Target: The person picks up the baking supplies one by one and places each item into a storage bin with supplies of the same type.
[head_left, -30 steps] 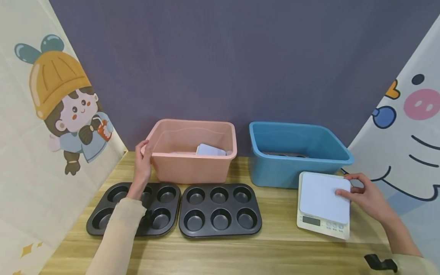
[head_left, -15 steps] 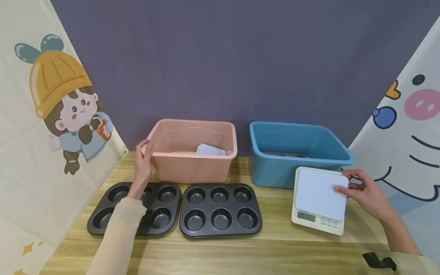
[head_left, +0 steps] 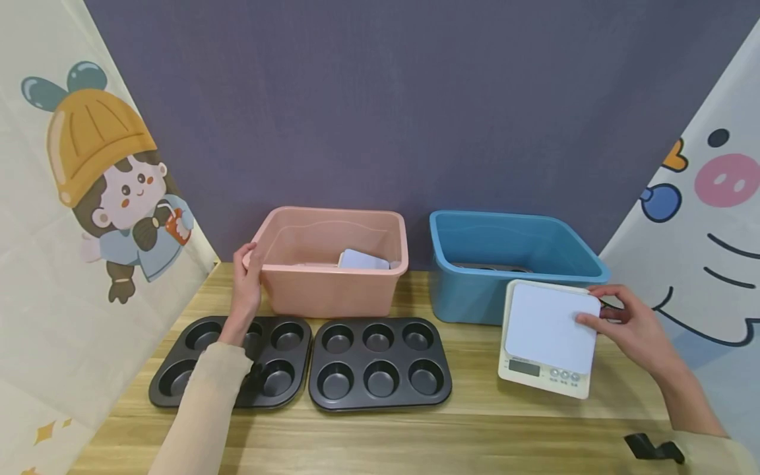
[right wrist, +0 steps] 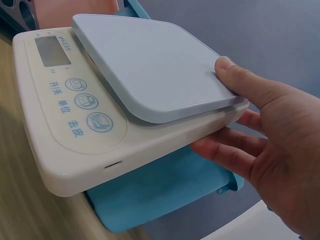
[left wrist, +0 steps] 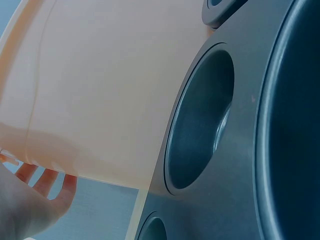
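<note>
My right hand [head_left: 632, 326] grips a white kitchen scale [head_left: 549, 336] by its right side, thumb on the weighing plate and fingers under the body. In the right wrist view the scale [right wrist: 150, 70] is tilted, its display and buttons facing up. Behind it stands the blue bin [head_left: 493, 293], partly covered by the scale in the head view. At the left, my left hand [head_left: 245, 287] holds the left end of the pink bin [head_left: 332, 290] at its rim. A white flat-topped object [head_left: 363, 260] lies inside the pink bin.
Two dark muffin pans stand in front of the pink bin: the left pan [head_left: 287, 336] partly under my left forearm, the right pan [head_left: 380, 363] beside it. Inside the blue bin a dark pan edge [head_left: 493, 267] shows. A dark cloth wall [head_left: 404, 112] rises behind the wooden table [head_left: 415, 442].
The scale in my right hand has come up from the table and shifted slightly left, toward the blue bin's front. My left hand stays at the pink bin's rim.
</note>
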Available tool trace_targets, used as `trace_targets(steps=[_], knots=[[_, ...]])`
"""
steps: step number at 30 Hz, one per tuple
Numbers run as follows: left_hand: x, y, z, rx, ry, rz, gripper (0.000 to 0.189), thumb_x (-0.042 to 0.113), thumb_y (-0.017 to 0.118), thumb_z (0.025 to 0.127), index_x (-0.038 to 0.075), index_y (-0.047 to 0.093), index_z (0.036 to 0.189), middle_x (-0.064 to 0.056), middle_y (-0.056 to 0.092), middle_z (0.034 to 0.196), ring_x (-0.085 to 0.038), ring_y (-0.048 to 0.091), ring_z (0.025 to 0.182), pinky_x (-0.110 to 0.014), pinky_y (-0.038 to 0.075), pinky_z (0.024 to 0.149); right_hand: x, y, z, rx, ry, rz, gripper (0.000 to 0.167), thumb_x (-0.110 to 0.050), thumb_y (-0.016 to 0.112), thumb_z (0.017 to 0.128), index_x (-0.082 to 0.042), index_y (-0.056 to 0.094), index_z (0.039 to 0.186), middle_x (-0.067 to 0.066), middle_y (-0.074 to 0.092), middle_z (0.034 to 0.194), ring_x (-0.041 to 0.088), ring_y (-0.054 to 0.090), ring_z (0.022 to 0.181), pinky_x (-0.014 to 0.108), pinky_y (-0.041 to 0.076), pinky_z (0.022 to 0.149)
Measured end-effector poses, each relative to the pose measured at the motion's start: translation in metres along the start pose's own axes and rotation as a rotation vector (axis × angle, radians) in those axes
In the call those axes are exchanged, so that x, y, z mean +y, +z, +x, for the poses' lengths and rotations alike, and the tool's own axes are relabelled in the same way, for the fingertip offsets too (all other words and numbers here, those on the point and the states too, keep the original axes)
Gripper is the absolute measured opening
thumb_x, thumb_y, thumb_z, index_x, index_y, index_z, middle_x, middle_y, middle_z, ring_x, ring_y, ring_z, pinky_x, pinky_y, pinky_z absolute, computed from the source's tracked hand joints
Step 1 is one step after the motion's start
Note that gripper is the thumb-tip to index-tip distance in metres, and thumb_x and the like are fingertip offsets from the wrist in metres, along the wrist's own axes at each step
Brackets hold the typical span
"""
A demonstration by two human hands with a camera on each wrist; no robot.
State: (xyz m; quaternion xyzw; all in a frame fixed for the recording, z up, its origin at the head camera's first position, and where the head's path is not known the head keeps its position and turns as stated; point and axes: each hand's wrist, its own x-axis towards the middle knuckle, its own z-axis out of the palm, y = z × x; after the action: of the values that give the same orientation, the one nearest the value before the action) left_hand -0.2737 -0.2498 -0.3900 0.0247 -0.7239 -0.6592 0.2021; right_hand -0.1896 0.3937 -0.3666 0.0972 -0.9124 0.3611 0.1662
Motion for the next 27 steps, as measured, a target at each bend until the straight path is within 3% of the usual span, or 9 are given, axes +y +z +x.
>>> trace_targets(steps=[8, 17, 27], knots=[[-0.001, -0.004, 0.001, -0.012, -0.014, 0.016, 0.049, 0.026, 0.039, 0.108, 0.007, 0.026, 0.150, -0.016, 0.033, 0.149, -0.022, 0.038, 0.130, -0.034, 0.033, 0.110, -0.014, 0.003, 0.006, 0.008, -0.019, 0.023, 0.041, -0.011, 0.075, 0.089, -0.012, 0.052, 0.122, -0.033, 0.044, 0.125, -0.017, 0.057, 0.088, 0.012, 0.053, 0.064], [-0.003, -0.007, 0.003, -0.006, -0.008, -0.007, 0.048, 0.025, 0.039, 0.108, 0.006, 0.026, 0.150, -0.017, 0.034, 0.148, -0.022, 0.038, 0.129, -0.029, 0.034, 0.105, -0.027, 0.009, 0.014, 0.032, -0.034, 0.057, 0.044, -0.003, 0.074, 0.087, -0.006, 0.050, 0.123, -0.027, 0.047, 0.127, -0.010, 0.062, 0.083, 0.015, 0.054, 0.062], [-0.004, -0.007, 0.001, 0.004, -0.015, 0.017, 0.048, 0.025, 0.040, 0.107, 0.006, 0.028, 0.150, -0.017, 0.035, 0.149, -0.023, 0.039, 0.129, -0.032, 0.034, 0.107, -0.046, 0.012, 0.022, 0.055, -0.057, 0.062, 0.043, -0.005, 0.074, 0.087, -0.007, 0.051, 0.123, -0.026, 0.048, 0.126, -0.013, 0.062, 0.085, 0.013, 0.053, 0.063]])
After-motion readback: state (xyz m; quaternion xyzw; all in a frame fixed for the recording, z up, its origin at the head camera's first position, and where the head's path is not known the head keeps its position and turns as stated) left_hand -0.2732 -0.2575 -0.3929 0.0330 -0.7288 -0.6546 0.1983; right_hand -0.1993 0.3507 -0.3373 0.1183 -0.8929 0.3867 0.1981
